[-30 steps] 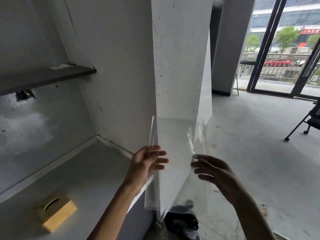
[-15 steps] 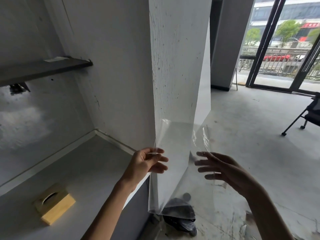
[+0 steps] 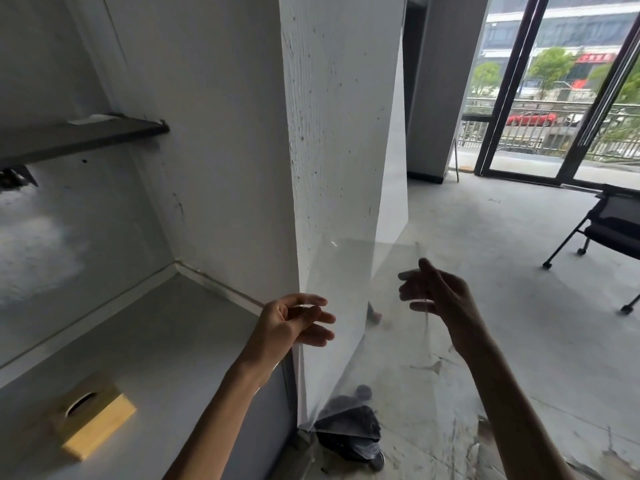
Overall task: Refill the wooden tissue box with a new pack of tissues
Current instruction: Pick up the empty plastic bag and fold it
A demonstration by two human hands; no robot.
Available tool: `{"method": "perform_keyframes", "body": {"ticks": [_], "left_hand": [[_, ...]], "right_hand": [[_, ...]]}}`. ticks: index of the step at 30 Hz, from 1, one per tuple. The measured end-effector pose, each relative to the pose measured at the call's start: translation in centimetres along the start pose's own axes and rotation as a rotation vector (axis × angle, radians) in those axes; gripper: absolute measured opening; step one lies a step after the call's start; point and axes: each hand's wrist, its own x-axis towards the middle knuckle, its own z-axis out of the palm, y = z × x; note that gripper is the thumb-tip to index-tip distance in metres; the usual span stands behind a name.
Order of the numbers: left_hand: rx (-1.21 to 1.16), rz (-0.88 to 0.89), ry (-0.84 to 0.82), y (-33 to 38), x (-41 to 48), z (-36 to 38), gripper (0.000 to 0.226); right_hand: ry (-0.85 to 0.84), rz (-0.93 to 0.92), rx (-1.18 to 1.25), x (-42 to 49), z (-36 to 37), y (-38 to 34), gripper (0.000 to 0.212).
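Bare concrete floor (image 3: 502, 306) runs back to tall glass doors (image 3: 554, 116), with a street and a red car beyond them, and a black rolling chair (image 3: 609, 230) stands near the right edge of the view. At left, a grey built-in counter (image 3: 166, 341) fills a white-walled alcove under a dark shelf (image 3: 79, 135), and a rough white pillar (image 3: 332, 133) rises from the counter's right end.

On the counter, near its front left corner, sits the wooden tissue box (image 3: 91, 419), its top with the oval slot facing up. It is well apart from both hands.

Both arms reach forward past the counter's right edge. Between the hands hangs a large clear plastic film (image 3: 363, 327), see-through and loose, its lower end drooping toward a dark crumpled bag (image 3: 349, 434) on the floor at the pillar's foot. The left hand (image 3: 291, 327) touches the film's left edge with fingers loosely curled and spread; whether it actually pinches the film is unclear. The right hand (image 3: 440, 296) is seen through the film, fingers open and extended toward the left, and any grip there cannot be made out either.
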Motion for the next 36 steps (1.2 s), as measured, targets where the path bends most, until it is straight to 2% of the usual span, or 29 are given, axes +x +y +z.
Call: {"method": "perform_keyframes", "body": {"ticks": [5, 7, 10, 12, 14, 18, 21, 24, 28, 34, 36], "left_hand": [[0.006, -0.003, -0.038, 0.1, -0.8, 0.0, 0.017], [0.004, 0.003, -0.047, 0.2, -1.1, 0.3, 0.017], [-0.025, 0.021, -0.001, 0.2, -1.4, 0.5, 0.018], [-0.052, 0.03, 0.027, 0.0, -1.6, 0.4, 0.018], [-0.062, 0.029, 0.034, -0.1, -1.7, 0.2, 0.019], [-0.069, 0.021, 0.031, -0.4, -1.9, 0.8, 0.018], [-0.072, 0.03, 0.07, -0.5, -1.8, 1.1, 0.018], [-0.09, 0.028, 0.099, -0.6, -1.8, 1.1, 0.018], [-0.065, 0.015, 0.08, -0.7, -1.7, 1.3, 0.017], [-0.035, 0.011, 0.061, -0.7, -1.2, 1.9, 0.019], [-0.034, -0.025, -0.011, -0.8, -1.0, 2.1, 0.025]], "right_hand": [[0.157, -0.137, -0.208, 0.8, 0.0, -0.1, 0.049], [0.199, -0.122, -0.164, 0.8, 0.1, -0.1, 0.055], [0.063, -0.015, -0.016, 0.0, -0.1, -0.6, 0.056], [-0.043, 0.018, -0.035, -0.5, -0.3, -0.5, 0.045], [-0.036, -0.018, -0.065, -0.8, -0.3, 0.1, 0.036], [0.067, -0.057, -0.049, -1.1, -0.2, 0.9, 0.035], [-0.01, 0.008, 0.01, -1.6, -0.5, 0.7, 0.035], [-0.084, 0.055, -0.003, -2.0, -1.0, 0.5, 0.024], [-0.076, 0.06, 0.007, -2.4, -1.9, 0.6, 0.019], [-0.2, 0.186, 0.167, -2.9, -3.3, 0.1, 0.016], [-0.142, 0.146, 0.149, -2.9, -3.1, -0.1, 0.017]]}}
